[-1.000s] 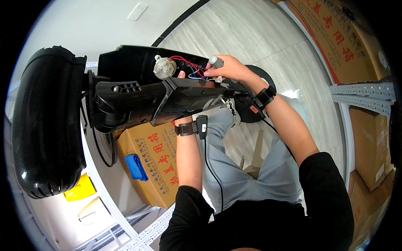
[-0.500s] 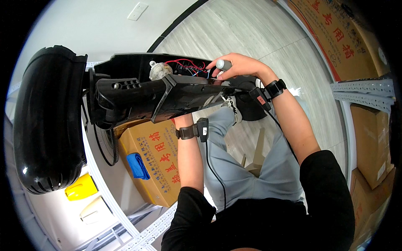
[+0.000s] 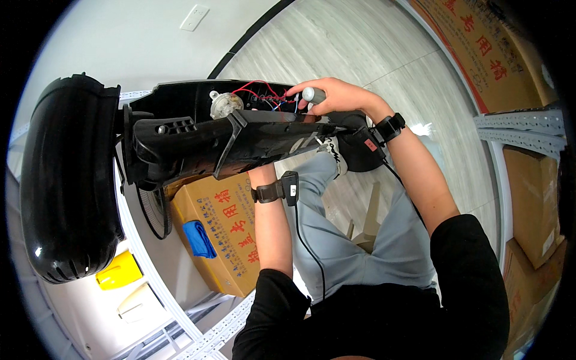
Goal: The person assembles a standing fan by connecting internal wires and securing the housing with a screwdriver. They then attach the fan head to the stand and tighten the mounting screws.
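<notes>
While the long black plastic housing is apparently steadied by the left hand, grip untellable, a grey cylindrical handle is clasped beside it by the right hand.

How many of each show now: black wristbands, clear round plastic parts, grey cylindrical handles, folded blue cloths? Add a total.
Black wristbands: 2
Clear round plastic part: 1
Grey cylindrical handle, in the right hand: 1
Folded blue cloth: 1
Total: 5

Looks like a small workshop doubling as storage. Has cardboard cartons beside the perforated edges of a metal rack, plus red wires exposed inside an open black housing.
</notes>
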A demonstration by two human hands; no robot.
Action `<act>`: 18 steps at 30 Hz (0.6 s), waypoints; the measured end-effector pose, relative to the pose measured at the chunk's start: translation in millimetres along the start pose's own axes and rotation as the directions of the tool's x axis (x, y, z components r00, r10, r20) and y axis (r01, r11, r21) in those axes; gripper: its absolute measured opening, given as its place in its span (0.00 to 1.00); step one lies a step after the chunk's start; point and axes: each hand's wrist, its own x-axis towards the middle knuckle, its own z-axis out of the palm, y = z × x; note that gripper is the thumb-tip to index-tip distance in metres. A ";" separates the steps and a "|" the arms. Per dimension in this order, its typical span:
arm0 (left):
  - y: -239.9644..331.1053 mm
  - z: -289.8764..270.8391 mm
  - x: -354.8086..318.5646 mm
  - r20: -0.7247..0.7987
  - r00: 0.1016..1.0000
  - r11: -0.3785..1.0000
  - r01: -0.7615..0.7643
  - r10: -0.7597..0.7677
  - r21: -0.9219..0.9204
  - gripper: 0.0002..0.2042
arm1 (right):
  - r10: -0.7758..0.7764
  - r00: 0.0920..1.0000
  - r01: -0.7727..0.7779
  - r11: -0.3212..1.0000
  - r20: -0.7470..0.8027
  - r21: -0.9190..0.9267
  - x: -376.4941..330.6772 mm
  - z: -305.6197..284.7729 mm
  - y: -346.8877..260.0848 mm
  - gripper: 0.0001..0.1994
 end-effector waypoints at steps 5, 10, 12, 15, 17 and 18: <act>-1.7 2.1 5.4 0.006 1.000 1.000 -0.012 0.012 0.005 0.17 | -0.037 0.998 0.032 0.993 -0.044 -0.113 5.8 0.8 4.9 0.22; -2.6 3.2 10.2 0.014 1.000 1.000 -0.025 0.025 0.015 0.17 | -0.176 0.962 0.134 0.971 -0.209 -0.199 12.0 -0.2 14.6 0.16; -2.1 2.8 10.4 0.011 1.000 0.999 -0.030 0.030 0.020 0.17 | -0.096 0.950 0.054 0.988 -0.298 -0.147 11.0 3.0 8.8 0.12; -2.3 3.9 9.6 0.014 0.999 0.999 -0.030 0.030 0.017 0.17 | -0.050 0.963 0.090 0.986 -0.265 0.142 8.2 -2.0 4.2 0.10; -2.6 4.5 9.1 0.016 0.999 0.999 -0.033 0.033 0.022 0.17 | -0.071 0.963 0.089 0.994 -0.259 0.059 10.5 -3.9 7.6 0.08; -3.1 5.0 8.1 0.015 0.999 0.999 -0.034 0.034 0.024 0.17 | -0.082 0.963 0.089 0.996 -0.256 0.017 11.5 -4.0 9.3 0.08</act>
